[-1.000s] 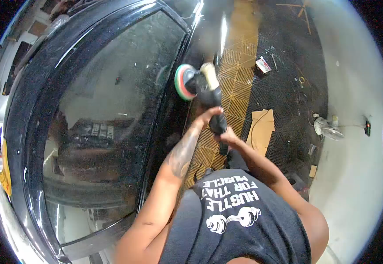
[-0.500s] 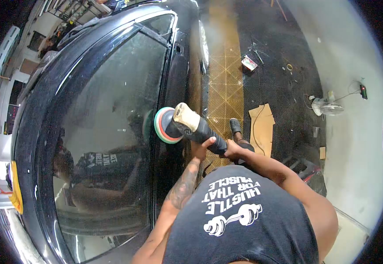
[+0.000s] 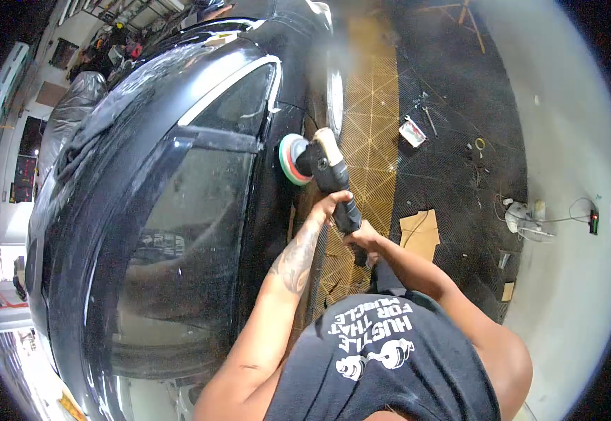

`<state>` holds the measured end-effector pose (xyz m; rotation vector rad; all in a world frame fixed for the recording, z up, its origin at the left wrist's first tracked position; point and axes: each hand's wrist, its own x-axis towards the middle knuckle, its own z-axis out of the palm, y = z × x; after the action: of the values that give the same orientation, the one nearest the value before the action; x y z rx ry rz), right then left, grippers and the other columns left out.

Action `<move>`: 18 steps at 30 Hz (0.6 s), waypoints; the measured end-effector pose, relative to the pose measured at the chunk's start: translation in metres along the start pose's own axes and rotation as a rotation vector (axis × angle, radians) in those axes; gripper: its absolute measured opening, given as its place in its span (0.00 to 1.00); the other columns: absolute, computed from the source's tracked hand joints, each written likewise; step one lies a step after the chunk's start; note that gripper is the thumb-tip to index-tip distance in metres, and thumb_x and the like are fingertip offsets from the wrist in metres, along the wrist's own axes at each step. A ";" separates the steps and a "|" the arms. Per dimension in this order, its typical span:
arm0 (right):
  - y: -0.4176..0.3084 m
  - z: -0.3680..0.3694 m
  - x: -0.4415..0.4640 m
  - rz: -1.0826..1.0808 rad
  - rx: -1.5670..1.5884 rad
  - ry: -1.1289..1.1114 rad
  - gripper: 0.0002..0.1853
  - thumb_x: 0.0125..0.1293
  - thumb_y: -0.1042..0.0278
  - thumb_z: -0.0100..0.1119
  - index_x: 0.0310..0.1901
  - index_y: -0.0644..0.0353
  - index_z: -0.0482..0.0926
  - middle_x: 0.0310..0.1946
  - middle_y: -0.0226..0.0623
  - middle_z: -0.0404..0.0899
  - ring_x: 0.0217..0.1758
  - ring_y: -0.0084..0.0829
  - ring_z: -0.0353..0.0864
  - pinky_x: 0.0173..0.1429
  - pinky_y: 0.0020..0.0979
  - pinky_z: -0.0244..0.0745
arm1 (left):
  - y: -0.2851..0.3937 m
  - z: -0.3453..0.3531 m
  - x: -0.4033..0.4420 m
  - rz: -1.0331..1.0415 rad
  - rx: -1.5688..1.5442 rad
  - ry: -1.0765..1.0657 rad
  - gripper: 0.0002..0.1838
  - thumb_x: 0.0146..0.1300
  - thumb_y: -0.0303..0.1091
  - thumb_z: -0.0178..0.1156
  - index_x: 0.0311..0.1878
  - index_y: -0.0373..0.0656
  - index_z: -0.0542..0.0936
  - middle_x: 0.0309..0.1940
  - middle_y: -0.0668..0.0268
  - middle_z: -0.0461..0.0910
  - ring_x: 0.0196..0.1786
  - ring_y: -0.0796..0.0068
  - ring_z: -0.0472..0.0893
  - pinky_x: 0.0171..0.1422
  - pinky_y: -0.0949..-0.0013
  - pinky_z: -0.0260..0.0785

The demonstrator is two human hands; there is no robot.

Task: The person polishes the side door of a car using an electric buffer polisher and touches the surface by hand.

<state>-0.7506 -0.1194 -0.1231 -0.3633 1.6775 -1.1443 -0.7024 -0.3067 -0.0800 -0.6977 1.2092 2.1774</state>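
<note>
A car polisher [image 3: 328, 165] with a black body and a pale, worn head is held in both my hands. Around the middle of its body, my left hand [image 3: 333, 204] is wrapped. My right hand [image 3: 366, 236] grips the rear end of the handle. The polisher's round foam pad [image 3: 294, 160], layered green, white and red, faces the side panel of a black car [image 3: 270, 151], just below the window line. Whether the pad presses on the paint or sits slightly off it, I cannot tell. Left of my arms is the car's dark side window [image 3: 193, 238], reflecting the room.
Yellow floor tiles [image 3: 372, 130] run alongside the car, with dark mats to their right. On the mats lie a small white-and-red box [image 3: 412, 132], a cardboard sheet [image 3: 419, 235] and a roll of tape [image 3: 479, 144]. A fan [image 3: 526, 221] stands by the white wall.
Both hands and the polisher have moved forward along the car, toward the front of the view. The view has shifted too, bringing the small triangular window closer. Both hands keep their grip.
</note>
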 end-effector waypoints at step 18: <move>-0.043 -0.075 0.053 -0.053 -0.107 0.039 0.20 0.41 0.65 0.71 0.38 0.64 0.81 0.30 0.34 0.83 0.32 0.28 0.80 0.41 0.34 0.78 | 0.078 -0.005 0.072 0.043 -0.200 -0.029 0.18 0.58 0.48 0.63 0.38 0.42 0.83 0.32 0.64 0.85 0.33 0.67 0.84 0.46 0.63 0.79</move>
<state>-0.8500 -0.1400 -0.1167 -0.4572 1.7769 -1.1093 -0.8054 -0.3308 -0.0845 -0.7242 1.0096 2.3580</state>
